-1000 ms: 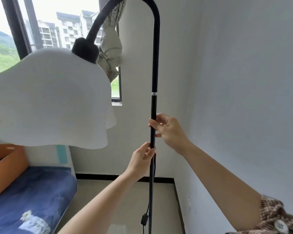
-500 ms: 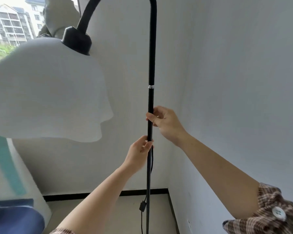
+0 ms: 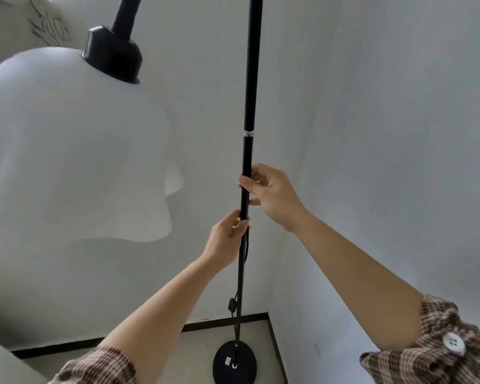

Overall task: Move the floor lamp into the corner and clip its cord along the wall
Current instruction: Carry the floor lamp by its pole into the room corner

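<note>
The floor lamp's black pole (image 3: 249, 79) stands upright close to the room corner. Its round black base (image 3: 234, 363) rests on the floor near the two walls. The white wavy shade (image 3: 67, 151) hangs at the left from a black socket (image 3: 112, 58). My right hand (image 3: 272, 194) grips the pole at mid height. My left hand (image 3: 227, 236) grips it just below. A thin black cord (image 3: 244, 253) with an inline switch (image 3: 232, 304) hangs along the lower pole, down to the base.
White walls meet in a corner (image 3: 286, 245) right behind the pole, with a black baseboard (image 3: 205, 325) along the floor. A pale tied curtain (image 3: 39, 26) shows at the top left. My plaid sleeves fill the bottom edges.
The view has moved closer to the corner and tilted down: the window and bed have left the frame and the lamp base has come into sight. Both hands stay on the pole.
</note>
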`<state>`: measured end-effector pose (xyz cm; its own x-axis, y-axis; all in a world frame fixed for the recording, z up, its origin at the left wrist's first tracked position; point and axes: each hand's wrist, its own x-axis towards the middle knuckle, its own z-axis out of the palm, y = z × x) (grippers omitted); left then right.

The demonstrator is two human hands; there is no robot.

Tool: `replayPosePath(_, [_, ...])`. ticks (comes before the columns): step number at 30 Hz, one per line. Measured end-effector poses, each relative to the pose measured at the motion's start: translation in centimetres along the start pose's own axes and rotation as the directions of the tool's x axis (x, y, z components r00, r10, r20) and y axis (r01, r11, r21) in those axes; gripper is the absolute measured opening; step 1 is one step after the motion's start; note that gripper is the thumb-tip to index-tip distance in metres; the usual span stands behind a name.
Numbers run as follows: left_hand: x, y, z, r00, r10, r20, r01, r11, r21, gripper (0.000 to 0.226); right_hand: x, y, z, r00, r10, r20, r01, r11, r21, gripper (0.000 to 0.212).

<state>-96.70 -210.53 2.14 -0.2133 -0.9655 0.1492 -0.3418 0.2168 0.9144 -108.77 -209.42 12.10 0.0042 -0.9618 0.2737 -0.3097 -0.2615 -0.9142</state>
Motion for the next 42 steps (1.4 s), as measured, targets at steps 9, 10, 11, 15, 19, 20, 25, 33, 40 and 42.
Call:
replayPosePath(9, [8.3, -1.6, 2.1, 1.0, 0.024, 0.018, -0.023, 1.0, -0.018, 0.015, 6.5, 2.9, -1.6, 0.994, 0.085, -0.072, -0.087, 0.996, -0.018, 0.014])
replayPosePath(10, [9.0, -1.7, 2.4, 0.999, 0.029, 0.015, -0.029, 0.999, -0.021, 0.015, 7.1, 3.1, -1.8, 0.993, 0.093, -0.078, -0.094, 0.995, -0.02, 0.015])
replayPosePath(11, [9.6, -1.8, 2.6, 0.999, 0.035, 0.01, -0.034, 0.999, -0.025, 0.014, 7.7, 3.3, -2.0, 0.991, 0.098, -0.086, -0.1, 0.995, -0.021, 0.016])
replayPosePath(15, [11.2, -2.0, 3.6, 0.999, 0.047, 0.004, -0.047, 0.997, -0.056, 0.014, 9.3, 3.9, -2.6, 0.989, 0.109, -0.103, -0.111, 0.994, -0.02, 0.017])
replayPosePath(19, [12.5, -1.8, 4.1, 0.998, 0.063, 0.012, -0.062, 0.993, -0.096, 0.015, 10.4, 4.2, -3.3, 0.987, 0.12, -0.106, -0.123, 0.992, -0.021, 0.015])
replayPosePath(20, [12.8, -1.8, 4.3, 0.998, 0.063, 0.016, -0.061, 0.993, -0.102, 0.015, 10.6, 4.3, -3.5, 0.987, 0.121, -0.109, -0.125, 0.992, -0.024, 0.015])
replayPosePath(25, [13.9, -1.7, 5.8, 0.995, 0.088, 0.038, -0.082, 0.987, -0.14, 0.015, 11.0, 5.0, -4.8, 0.983, 0.122, -0.14, -0.128, 0.991, -0.038, 0.013])
replayPosePath(33, [15.5, -1.7, 7.1, 0.994, 0.069, 0.089, -0.054, 0.985, -0.163, 0.017, 12.1, 5.9, -6.6, 0.986, 0.12, -0.116, -0.133, 0.985, -0.111, 0.018])
replayPosePath(40, [15.8, -1.2, 6.8, 0.997, -0.018, 0.079, 0.023, 0.998, -0.066, 0.016, 12.9, 5.6, -7.0, 0.993, 0.039, -0.116, -0.06, 0.981, -0.182, 0.018])
replayPosePath(42, [15.6, -1.3, 6.5, 0.997, -0.063, 0.051, 0.067, 0.995, -0.076, 0.013, 13.0, 5.2, -6.6, 0.993, 0.008, -0.115, -0.03, 0.981, -0.192, 0.015])
